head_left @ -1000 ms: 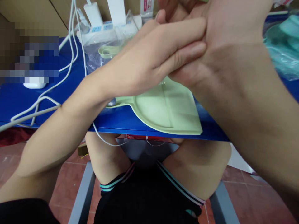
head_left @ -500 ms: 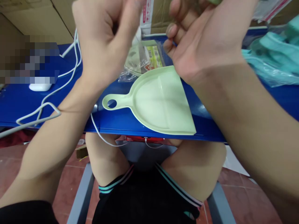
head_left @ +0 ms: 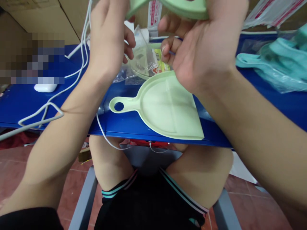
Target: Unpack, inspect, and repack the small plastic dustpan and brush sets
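Both your hands are up at the top of the view, curled around a pale green plastic piece (head_left: 189, 8) that the frame cuts off. Your left hand (head_left: 107, 41) pinches one edge while your right hand (head_left: 203, 54) closes on the other, fingers bent below it. Beneath them, a matching green dustpan (head_left: 165, 107) lies flat on the blue bench (head_left: 124, 127), its handle to your left, just beside a clear plastic bag (head_left: 141, 60).

On the table (head_left: 28, 111) a dustpan (head_left: 165, 107) lies at six o'clock, a plastic bag (head_left: 141, 60) behind it at twelve, an earphone case (head_left: 45, 88) at nine, and a wrapped bundle (head_left: 273, 64) at two.
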A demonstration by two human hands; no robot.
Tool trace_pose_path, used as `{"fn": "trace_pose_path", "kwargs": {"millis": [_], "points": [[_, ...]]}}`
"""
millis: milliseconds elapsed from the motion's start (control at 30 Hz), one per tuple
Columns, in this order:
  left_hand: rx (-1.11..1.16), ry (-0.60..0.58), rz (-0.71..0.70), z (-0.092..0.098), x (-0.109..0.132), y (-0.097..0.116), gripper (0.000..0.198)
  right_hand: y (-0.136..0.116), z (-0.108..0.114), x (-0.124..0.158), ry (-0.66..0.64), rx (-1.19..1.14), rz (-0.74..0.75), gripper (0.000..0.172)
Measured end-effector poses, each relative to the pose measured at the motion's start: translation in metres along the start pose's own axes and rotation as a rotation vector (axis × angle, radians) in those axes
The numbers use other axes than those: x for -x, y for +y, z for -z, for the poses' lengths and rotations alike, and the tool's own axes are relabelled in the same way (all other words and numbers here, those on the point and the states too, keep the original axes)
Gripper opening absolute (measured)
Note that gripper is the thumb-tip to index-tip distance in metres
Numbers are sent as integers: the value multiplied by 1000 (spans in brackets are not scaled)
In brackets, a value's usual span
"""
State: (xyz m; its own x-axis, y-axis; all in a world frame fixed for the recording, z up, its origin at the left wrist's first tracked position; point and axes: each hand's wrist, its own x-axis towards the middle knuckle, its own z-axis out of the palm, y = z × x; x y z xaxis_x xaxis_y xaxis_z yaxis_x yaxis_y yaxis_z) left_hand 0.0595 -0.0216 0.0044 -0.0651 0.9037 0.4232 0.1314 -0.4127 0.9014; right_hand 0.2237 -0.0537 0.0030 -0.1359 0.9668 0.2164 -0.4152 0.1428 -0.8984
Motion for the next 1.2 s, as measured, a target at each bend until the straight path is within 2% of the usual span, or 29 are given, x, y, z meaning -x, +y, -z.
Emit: {"fn": "trace_pose_path", "kwargs": {"millis": [100,200,300,467,567,667,733,867,1067,1200], "points": [[31,-95,120,-5,12,14,62,0,-5,1,-27,6,-17,54],[200,-207,219,-9,20,23,66,-3,-8,2,-55,-3,-88,65],[361,-245,225,-15,23,25,72,-5,-10,5,-78,-18,-123,63],[506,-193,296,-17,17,24,73,0,-15,7,-47,4,-100,49],[520,-173,297,-13,14,26,75,6,-16,6,-59,-40,-4,57],[472,-184,262,-12,14,24,79,9,-13,3,1,-20,21,69],[441,-179,239,-11,13,20,80,8,-10,2,47,4,-2,67],[418,-163,210,-12,12,14,82,4,-7,1,76,62,7,53],[447,-9,287,-16,18,24,74,2,-10,-1,145,116,-21,52],[430,0,262,-15,20,27,71,10,3,-14,220,252,27,50]]}}
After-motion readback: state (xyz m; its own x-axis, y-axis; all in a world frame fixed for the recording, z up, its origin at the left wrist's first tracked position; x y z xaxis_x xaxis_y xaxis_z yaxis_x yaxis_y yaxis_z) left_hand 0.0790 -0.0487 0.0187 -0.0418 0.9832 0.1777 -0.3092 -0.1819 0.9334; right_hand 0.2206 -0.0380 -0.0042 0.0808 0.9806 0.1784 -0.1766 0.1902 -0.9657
